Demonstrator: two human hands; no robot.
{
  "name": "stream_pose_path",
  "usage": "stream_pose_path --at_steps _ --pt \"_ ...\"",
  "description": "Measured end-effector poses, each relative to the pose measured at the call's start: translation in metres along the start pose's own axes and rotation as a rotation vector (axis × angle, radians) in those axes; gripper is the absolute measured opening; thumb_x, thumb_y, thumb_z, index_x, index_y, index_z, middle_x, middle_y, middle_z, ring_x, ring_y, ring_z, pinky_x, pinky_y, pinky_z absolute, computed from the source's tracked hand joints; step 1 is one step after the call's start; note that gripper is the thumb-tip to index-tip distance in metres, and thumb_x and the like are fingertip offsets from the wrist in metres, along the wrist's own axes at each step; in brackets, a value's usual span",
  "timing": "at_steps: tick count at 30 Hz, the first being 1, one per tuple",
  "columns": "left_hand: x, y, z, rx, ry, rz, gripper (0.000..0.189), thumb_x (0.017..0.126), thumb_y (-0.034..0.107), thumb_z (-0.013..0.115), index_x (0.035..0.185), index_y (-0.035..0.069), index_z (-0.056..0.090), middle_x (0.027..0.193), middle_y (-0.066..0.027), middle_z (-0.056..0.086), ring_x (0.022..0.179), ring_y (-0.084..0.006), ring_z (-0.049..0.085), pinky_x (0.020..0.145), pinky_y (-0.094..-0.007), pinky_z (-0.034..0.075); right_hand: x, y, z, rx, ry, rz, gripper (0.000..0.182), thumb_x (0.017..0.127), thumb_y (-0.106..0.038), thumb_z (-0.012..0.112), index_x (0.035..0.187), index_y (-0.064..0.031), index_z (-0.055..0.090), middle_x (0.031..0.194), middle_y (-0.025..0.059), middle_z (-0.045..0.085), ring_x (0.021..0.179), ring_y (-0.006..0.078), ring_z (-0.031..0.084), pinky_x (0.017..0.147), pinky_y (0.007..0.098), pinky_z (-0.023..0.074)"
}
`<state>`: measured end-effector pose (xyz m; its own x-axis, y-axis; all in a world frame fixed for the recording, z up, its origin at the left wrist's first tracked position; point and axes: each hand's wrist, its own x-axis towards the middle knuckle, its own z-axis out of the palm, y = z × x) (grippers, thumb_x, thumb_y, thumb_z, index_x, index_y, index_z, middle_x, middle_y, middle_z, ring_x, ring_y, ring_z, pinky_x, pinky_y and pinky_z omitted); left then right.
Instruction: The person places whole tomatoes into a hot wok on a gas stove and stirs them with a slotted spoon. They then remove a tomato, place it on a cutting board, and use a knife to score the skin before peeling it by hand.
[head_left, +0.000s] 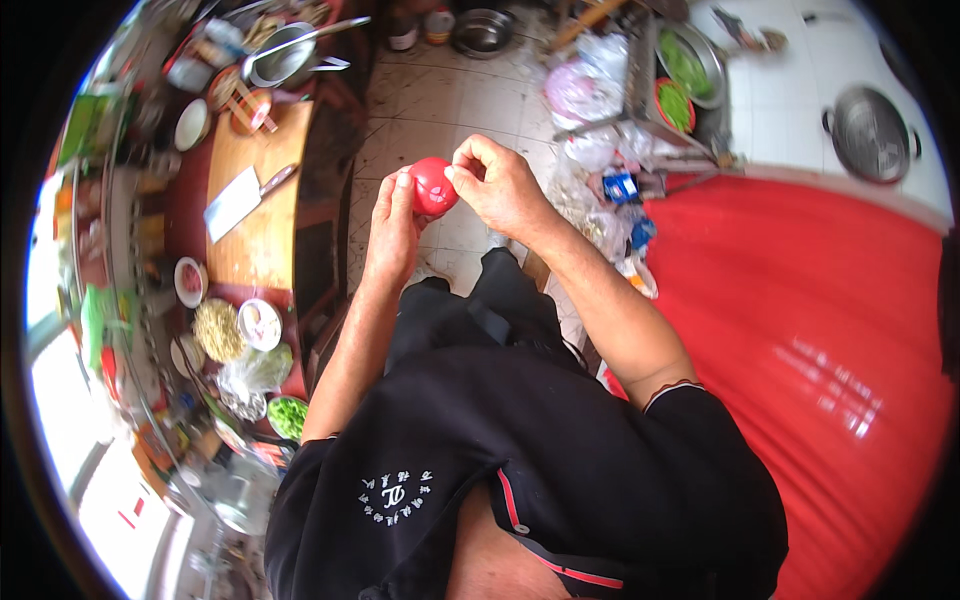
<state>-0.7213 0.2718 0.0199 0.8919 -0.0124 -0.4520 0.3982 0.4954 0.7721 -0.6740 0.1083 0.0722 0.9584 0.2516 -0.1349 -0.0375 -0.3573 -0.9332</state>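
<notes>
My left hand holds a shiny red round object, perhaps a tomato or an onion, above the tiled floor in front of my legs. On its other side, the thumb and bent fingers of my right hand pinch at its edge. What lies between those fingertips is too small to tell. To the left, a cleaver with a riveted handle rests on a wooden cutting board.
Along the left counter stand a white bowl with pieces in it, a mound of pale shreds, chopped greens and a saucepan. At right are a red cloth, a steamer pot and a basin of greens. Plastic bags lie between.
</notes>
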Motion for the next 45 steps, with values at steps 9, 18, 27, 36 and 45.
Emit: stream_pose_path --at_steps 9,18,27,36,45 --pt "0.012 -0.070 0.174 0.095 -0.227 -0.207 0.046 0.109 0.041 0.040 0.129 0.002 0.056 0.119 -0.0112 0.065 0.106 -0.0198 0.065 0.090 -0.0358 0.054 -0.091 0.081 -0.174 0.229 0.212 0.083 0.013 0.096 -0.010 0.065 0.089 -0.0020 0.057 0.078 -0.0015 0.056 0.072 0.0063 0.049 0.064 0.0257 0.0442" --pt "0.016 -0.119 0.299 0.065 -0.427 -0.401 0.047 0.107 0.043 0.040 0.124 0.000 0.053 0.120 -0.0165 0.063 0.111 -0.0290 0.063 0.097 -0.0467 0.052 -0.167 0.152 -0.289 0.204 0.478 0.274 0.007 0.092 -0.005 0.064 0.091 -0.0001 0.059 0.076 0.0022 0.059 0.070 0.0091 0.052 0.064 0.0282 0.0449" --pt "0.027 -0.151 0.342 0.058 -0.600 -0.733 0.061 0.106 0.050 0.037 0.128 -0.005 0.052 0.116 -0.0231 0.065 0.099 -0.0348 0.068 0.075 -0.0375 0.056 -0.231 0.163 -0.313 0.171 0.742 0.461 0.012 0.093 -0.010 0.066 0.090 -0.0002 0.060 0.076 0.0017 0.058 0.071 0.0084 0.052 0.064 0.0273 0.0446" --pt "0.030 -0.163 0.342 -0.005 -0.511 -0.879 0.061 0.104 0.055 0.041 0.132 0.002 0.052 0.120 -0.0184 0.062 0.095 -0.0377 0.066 0.066 -0.0367 0.056 -0.290 0.235 -0.341 -0.098 0.954 0.500 0.014 0.092 -0.014 0.067 0.092 0.0003 0.065 0.077 0.0084 0.065 0.072 0.0147 0.061 0.067 0.0308 0.0494" --pt "0.009 -0.184 0.341 -0.072 -0.415 -0.756 0.062 0.106 0.054 0.036 0.133 0.001 0.049 0.121 -0.0193 0.062 0.096 -0.0373 0.068 0.065 -0.0348 0.056 -0.346 0.340 -0.378 -0.421 0.835 0.540 0.011 0.091 -0.010 0.060 0.095 -0.0033 0.067 0.087 0.0197 0.070 0.083 0.0362 0.069 0.072 0.0439 0.0540"
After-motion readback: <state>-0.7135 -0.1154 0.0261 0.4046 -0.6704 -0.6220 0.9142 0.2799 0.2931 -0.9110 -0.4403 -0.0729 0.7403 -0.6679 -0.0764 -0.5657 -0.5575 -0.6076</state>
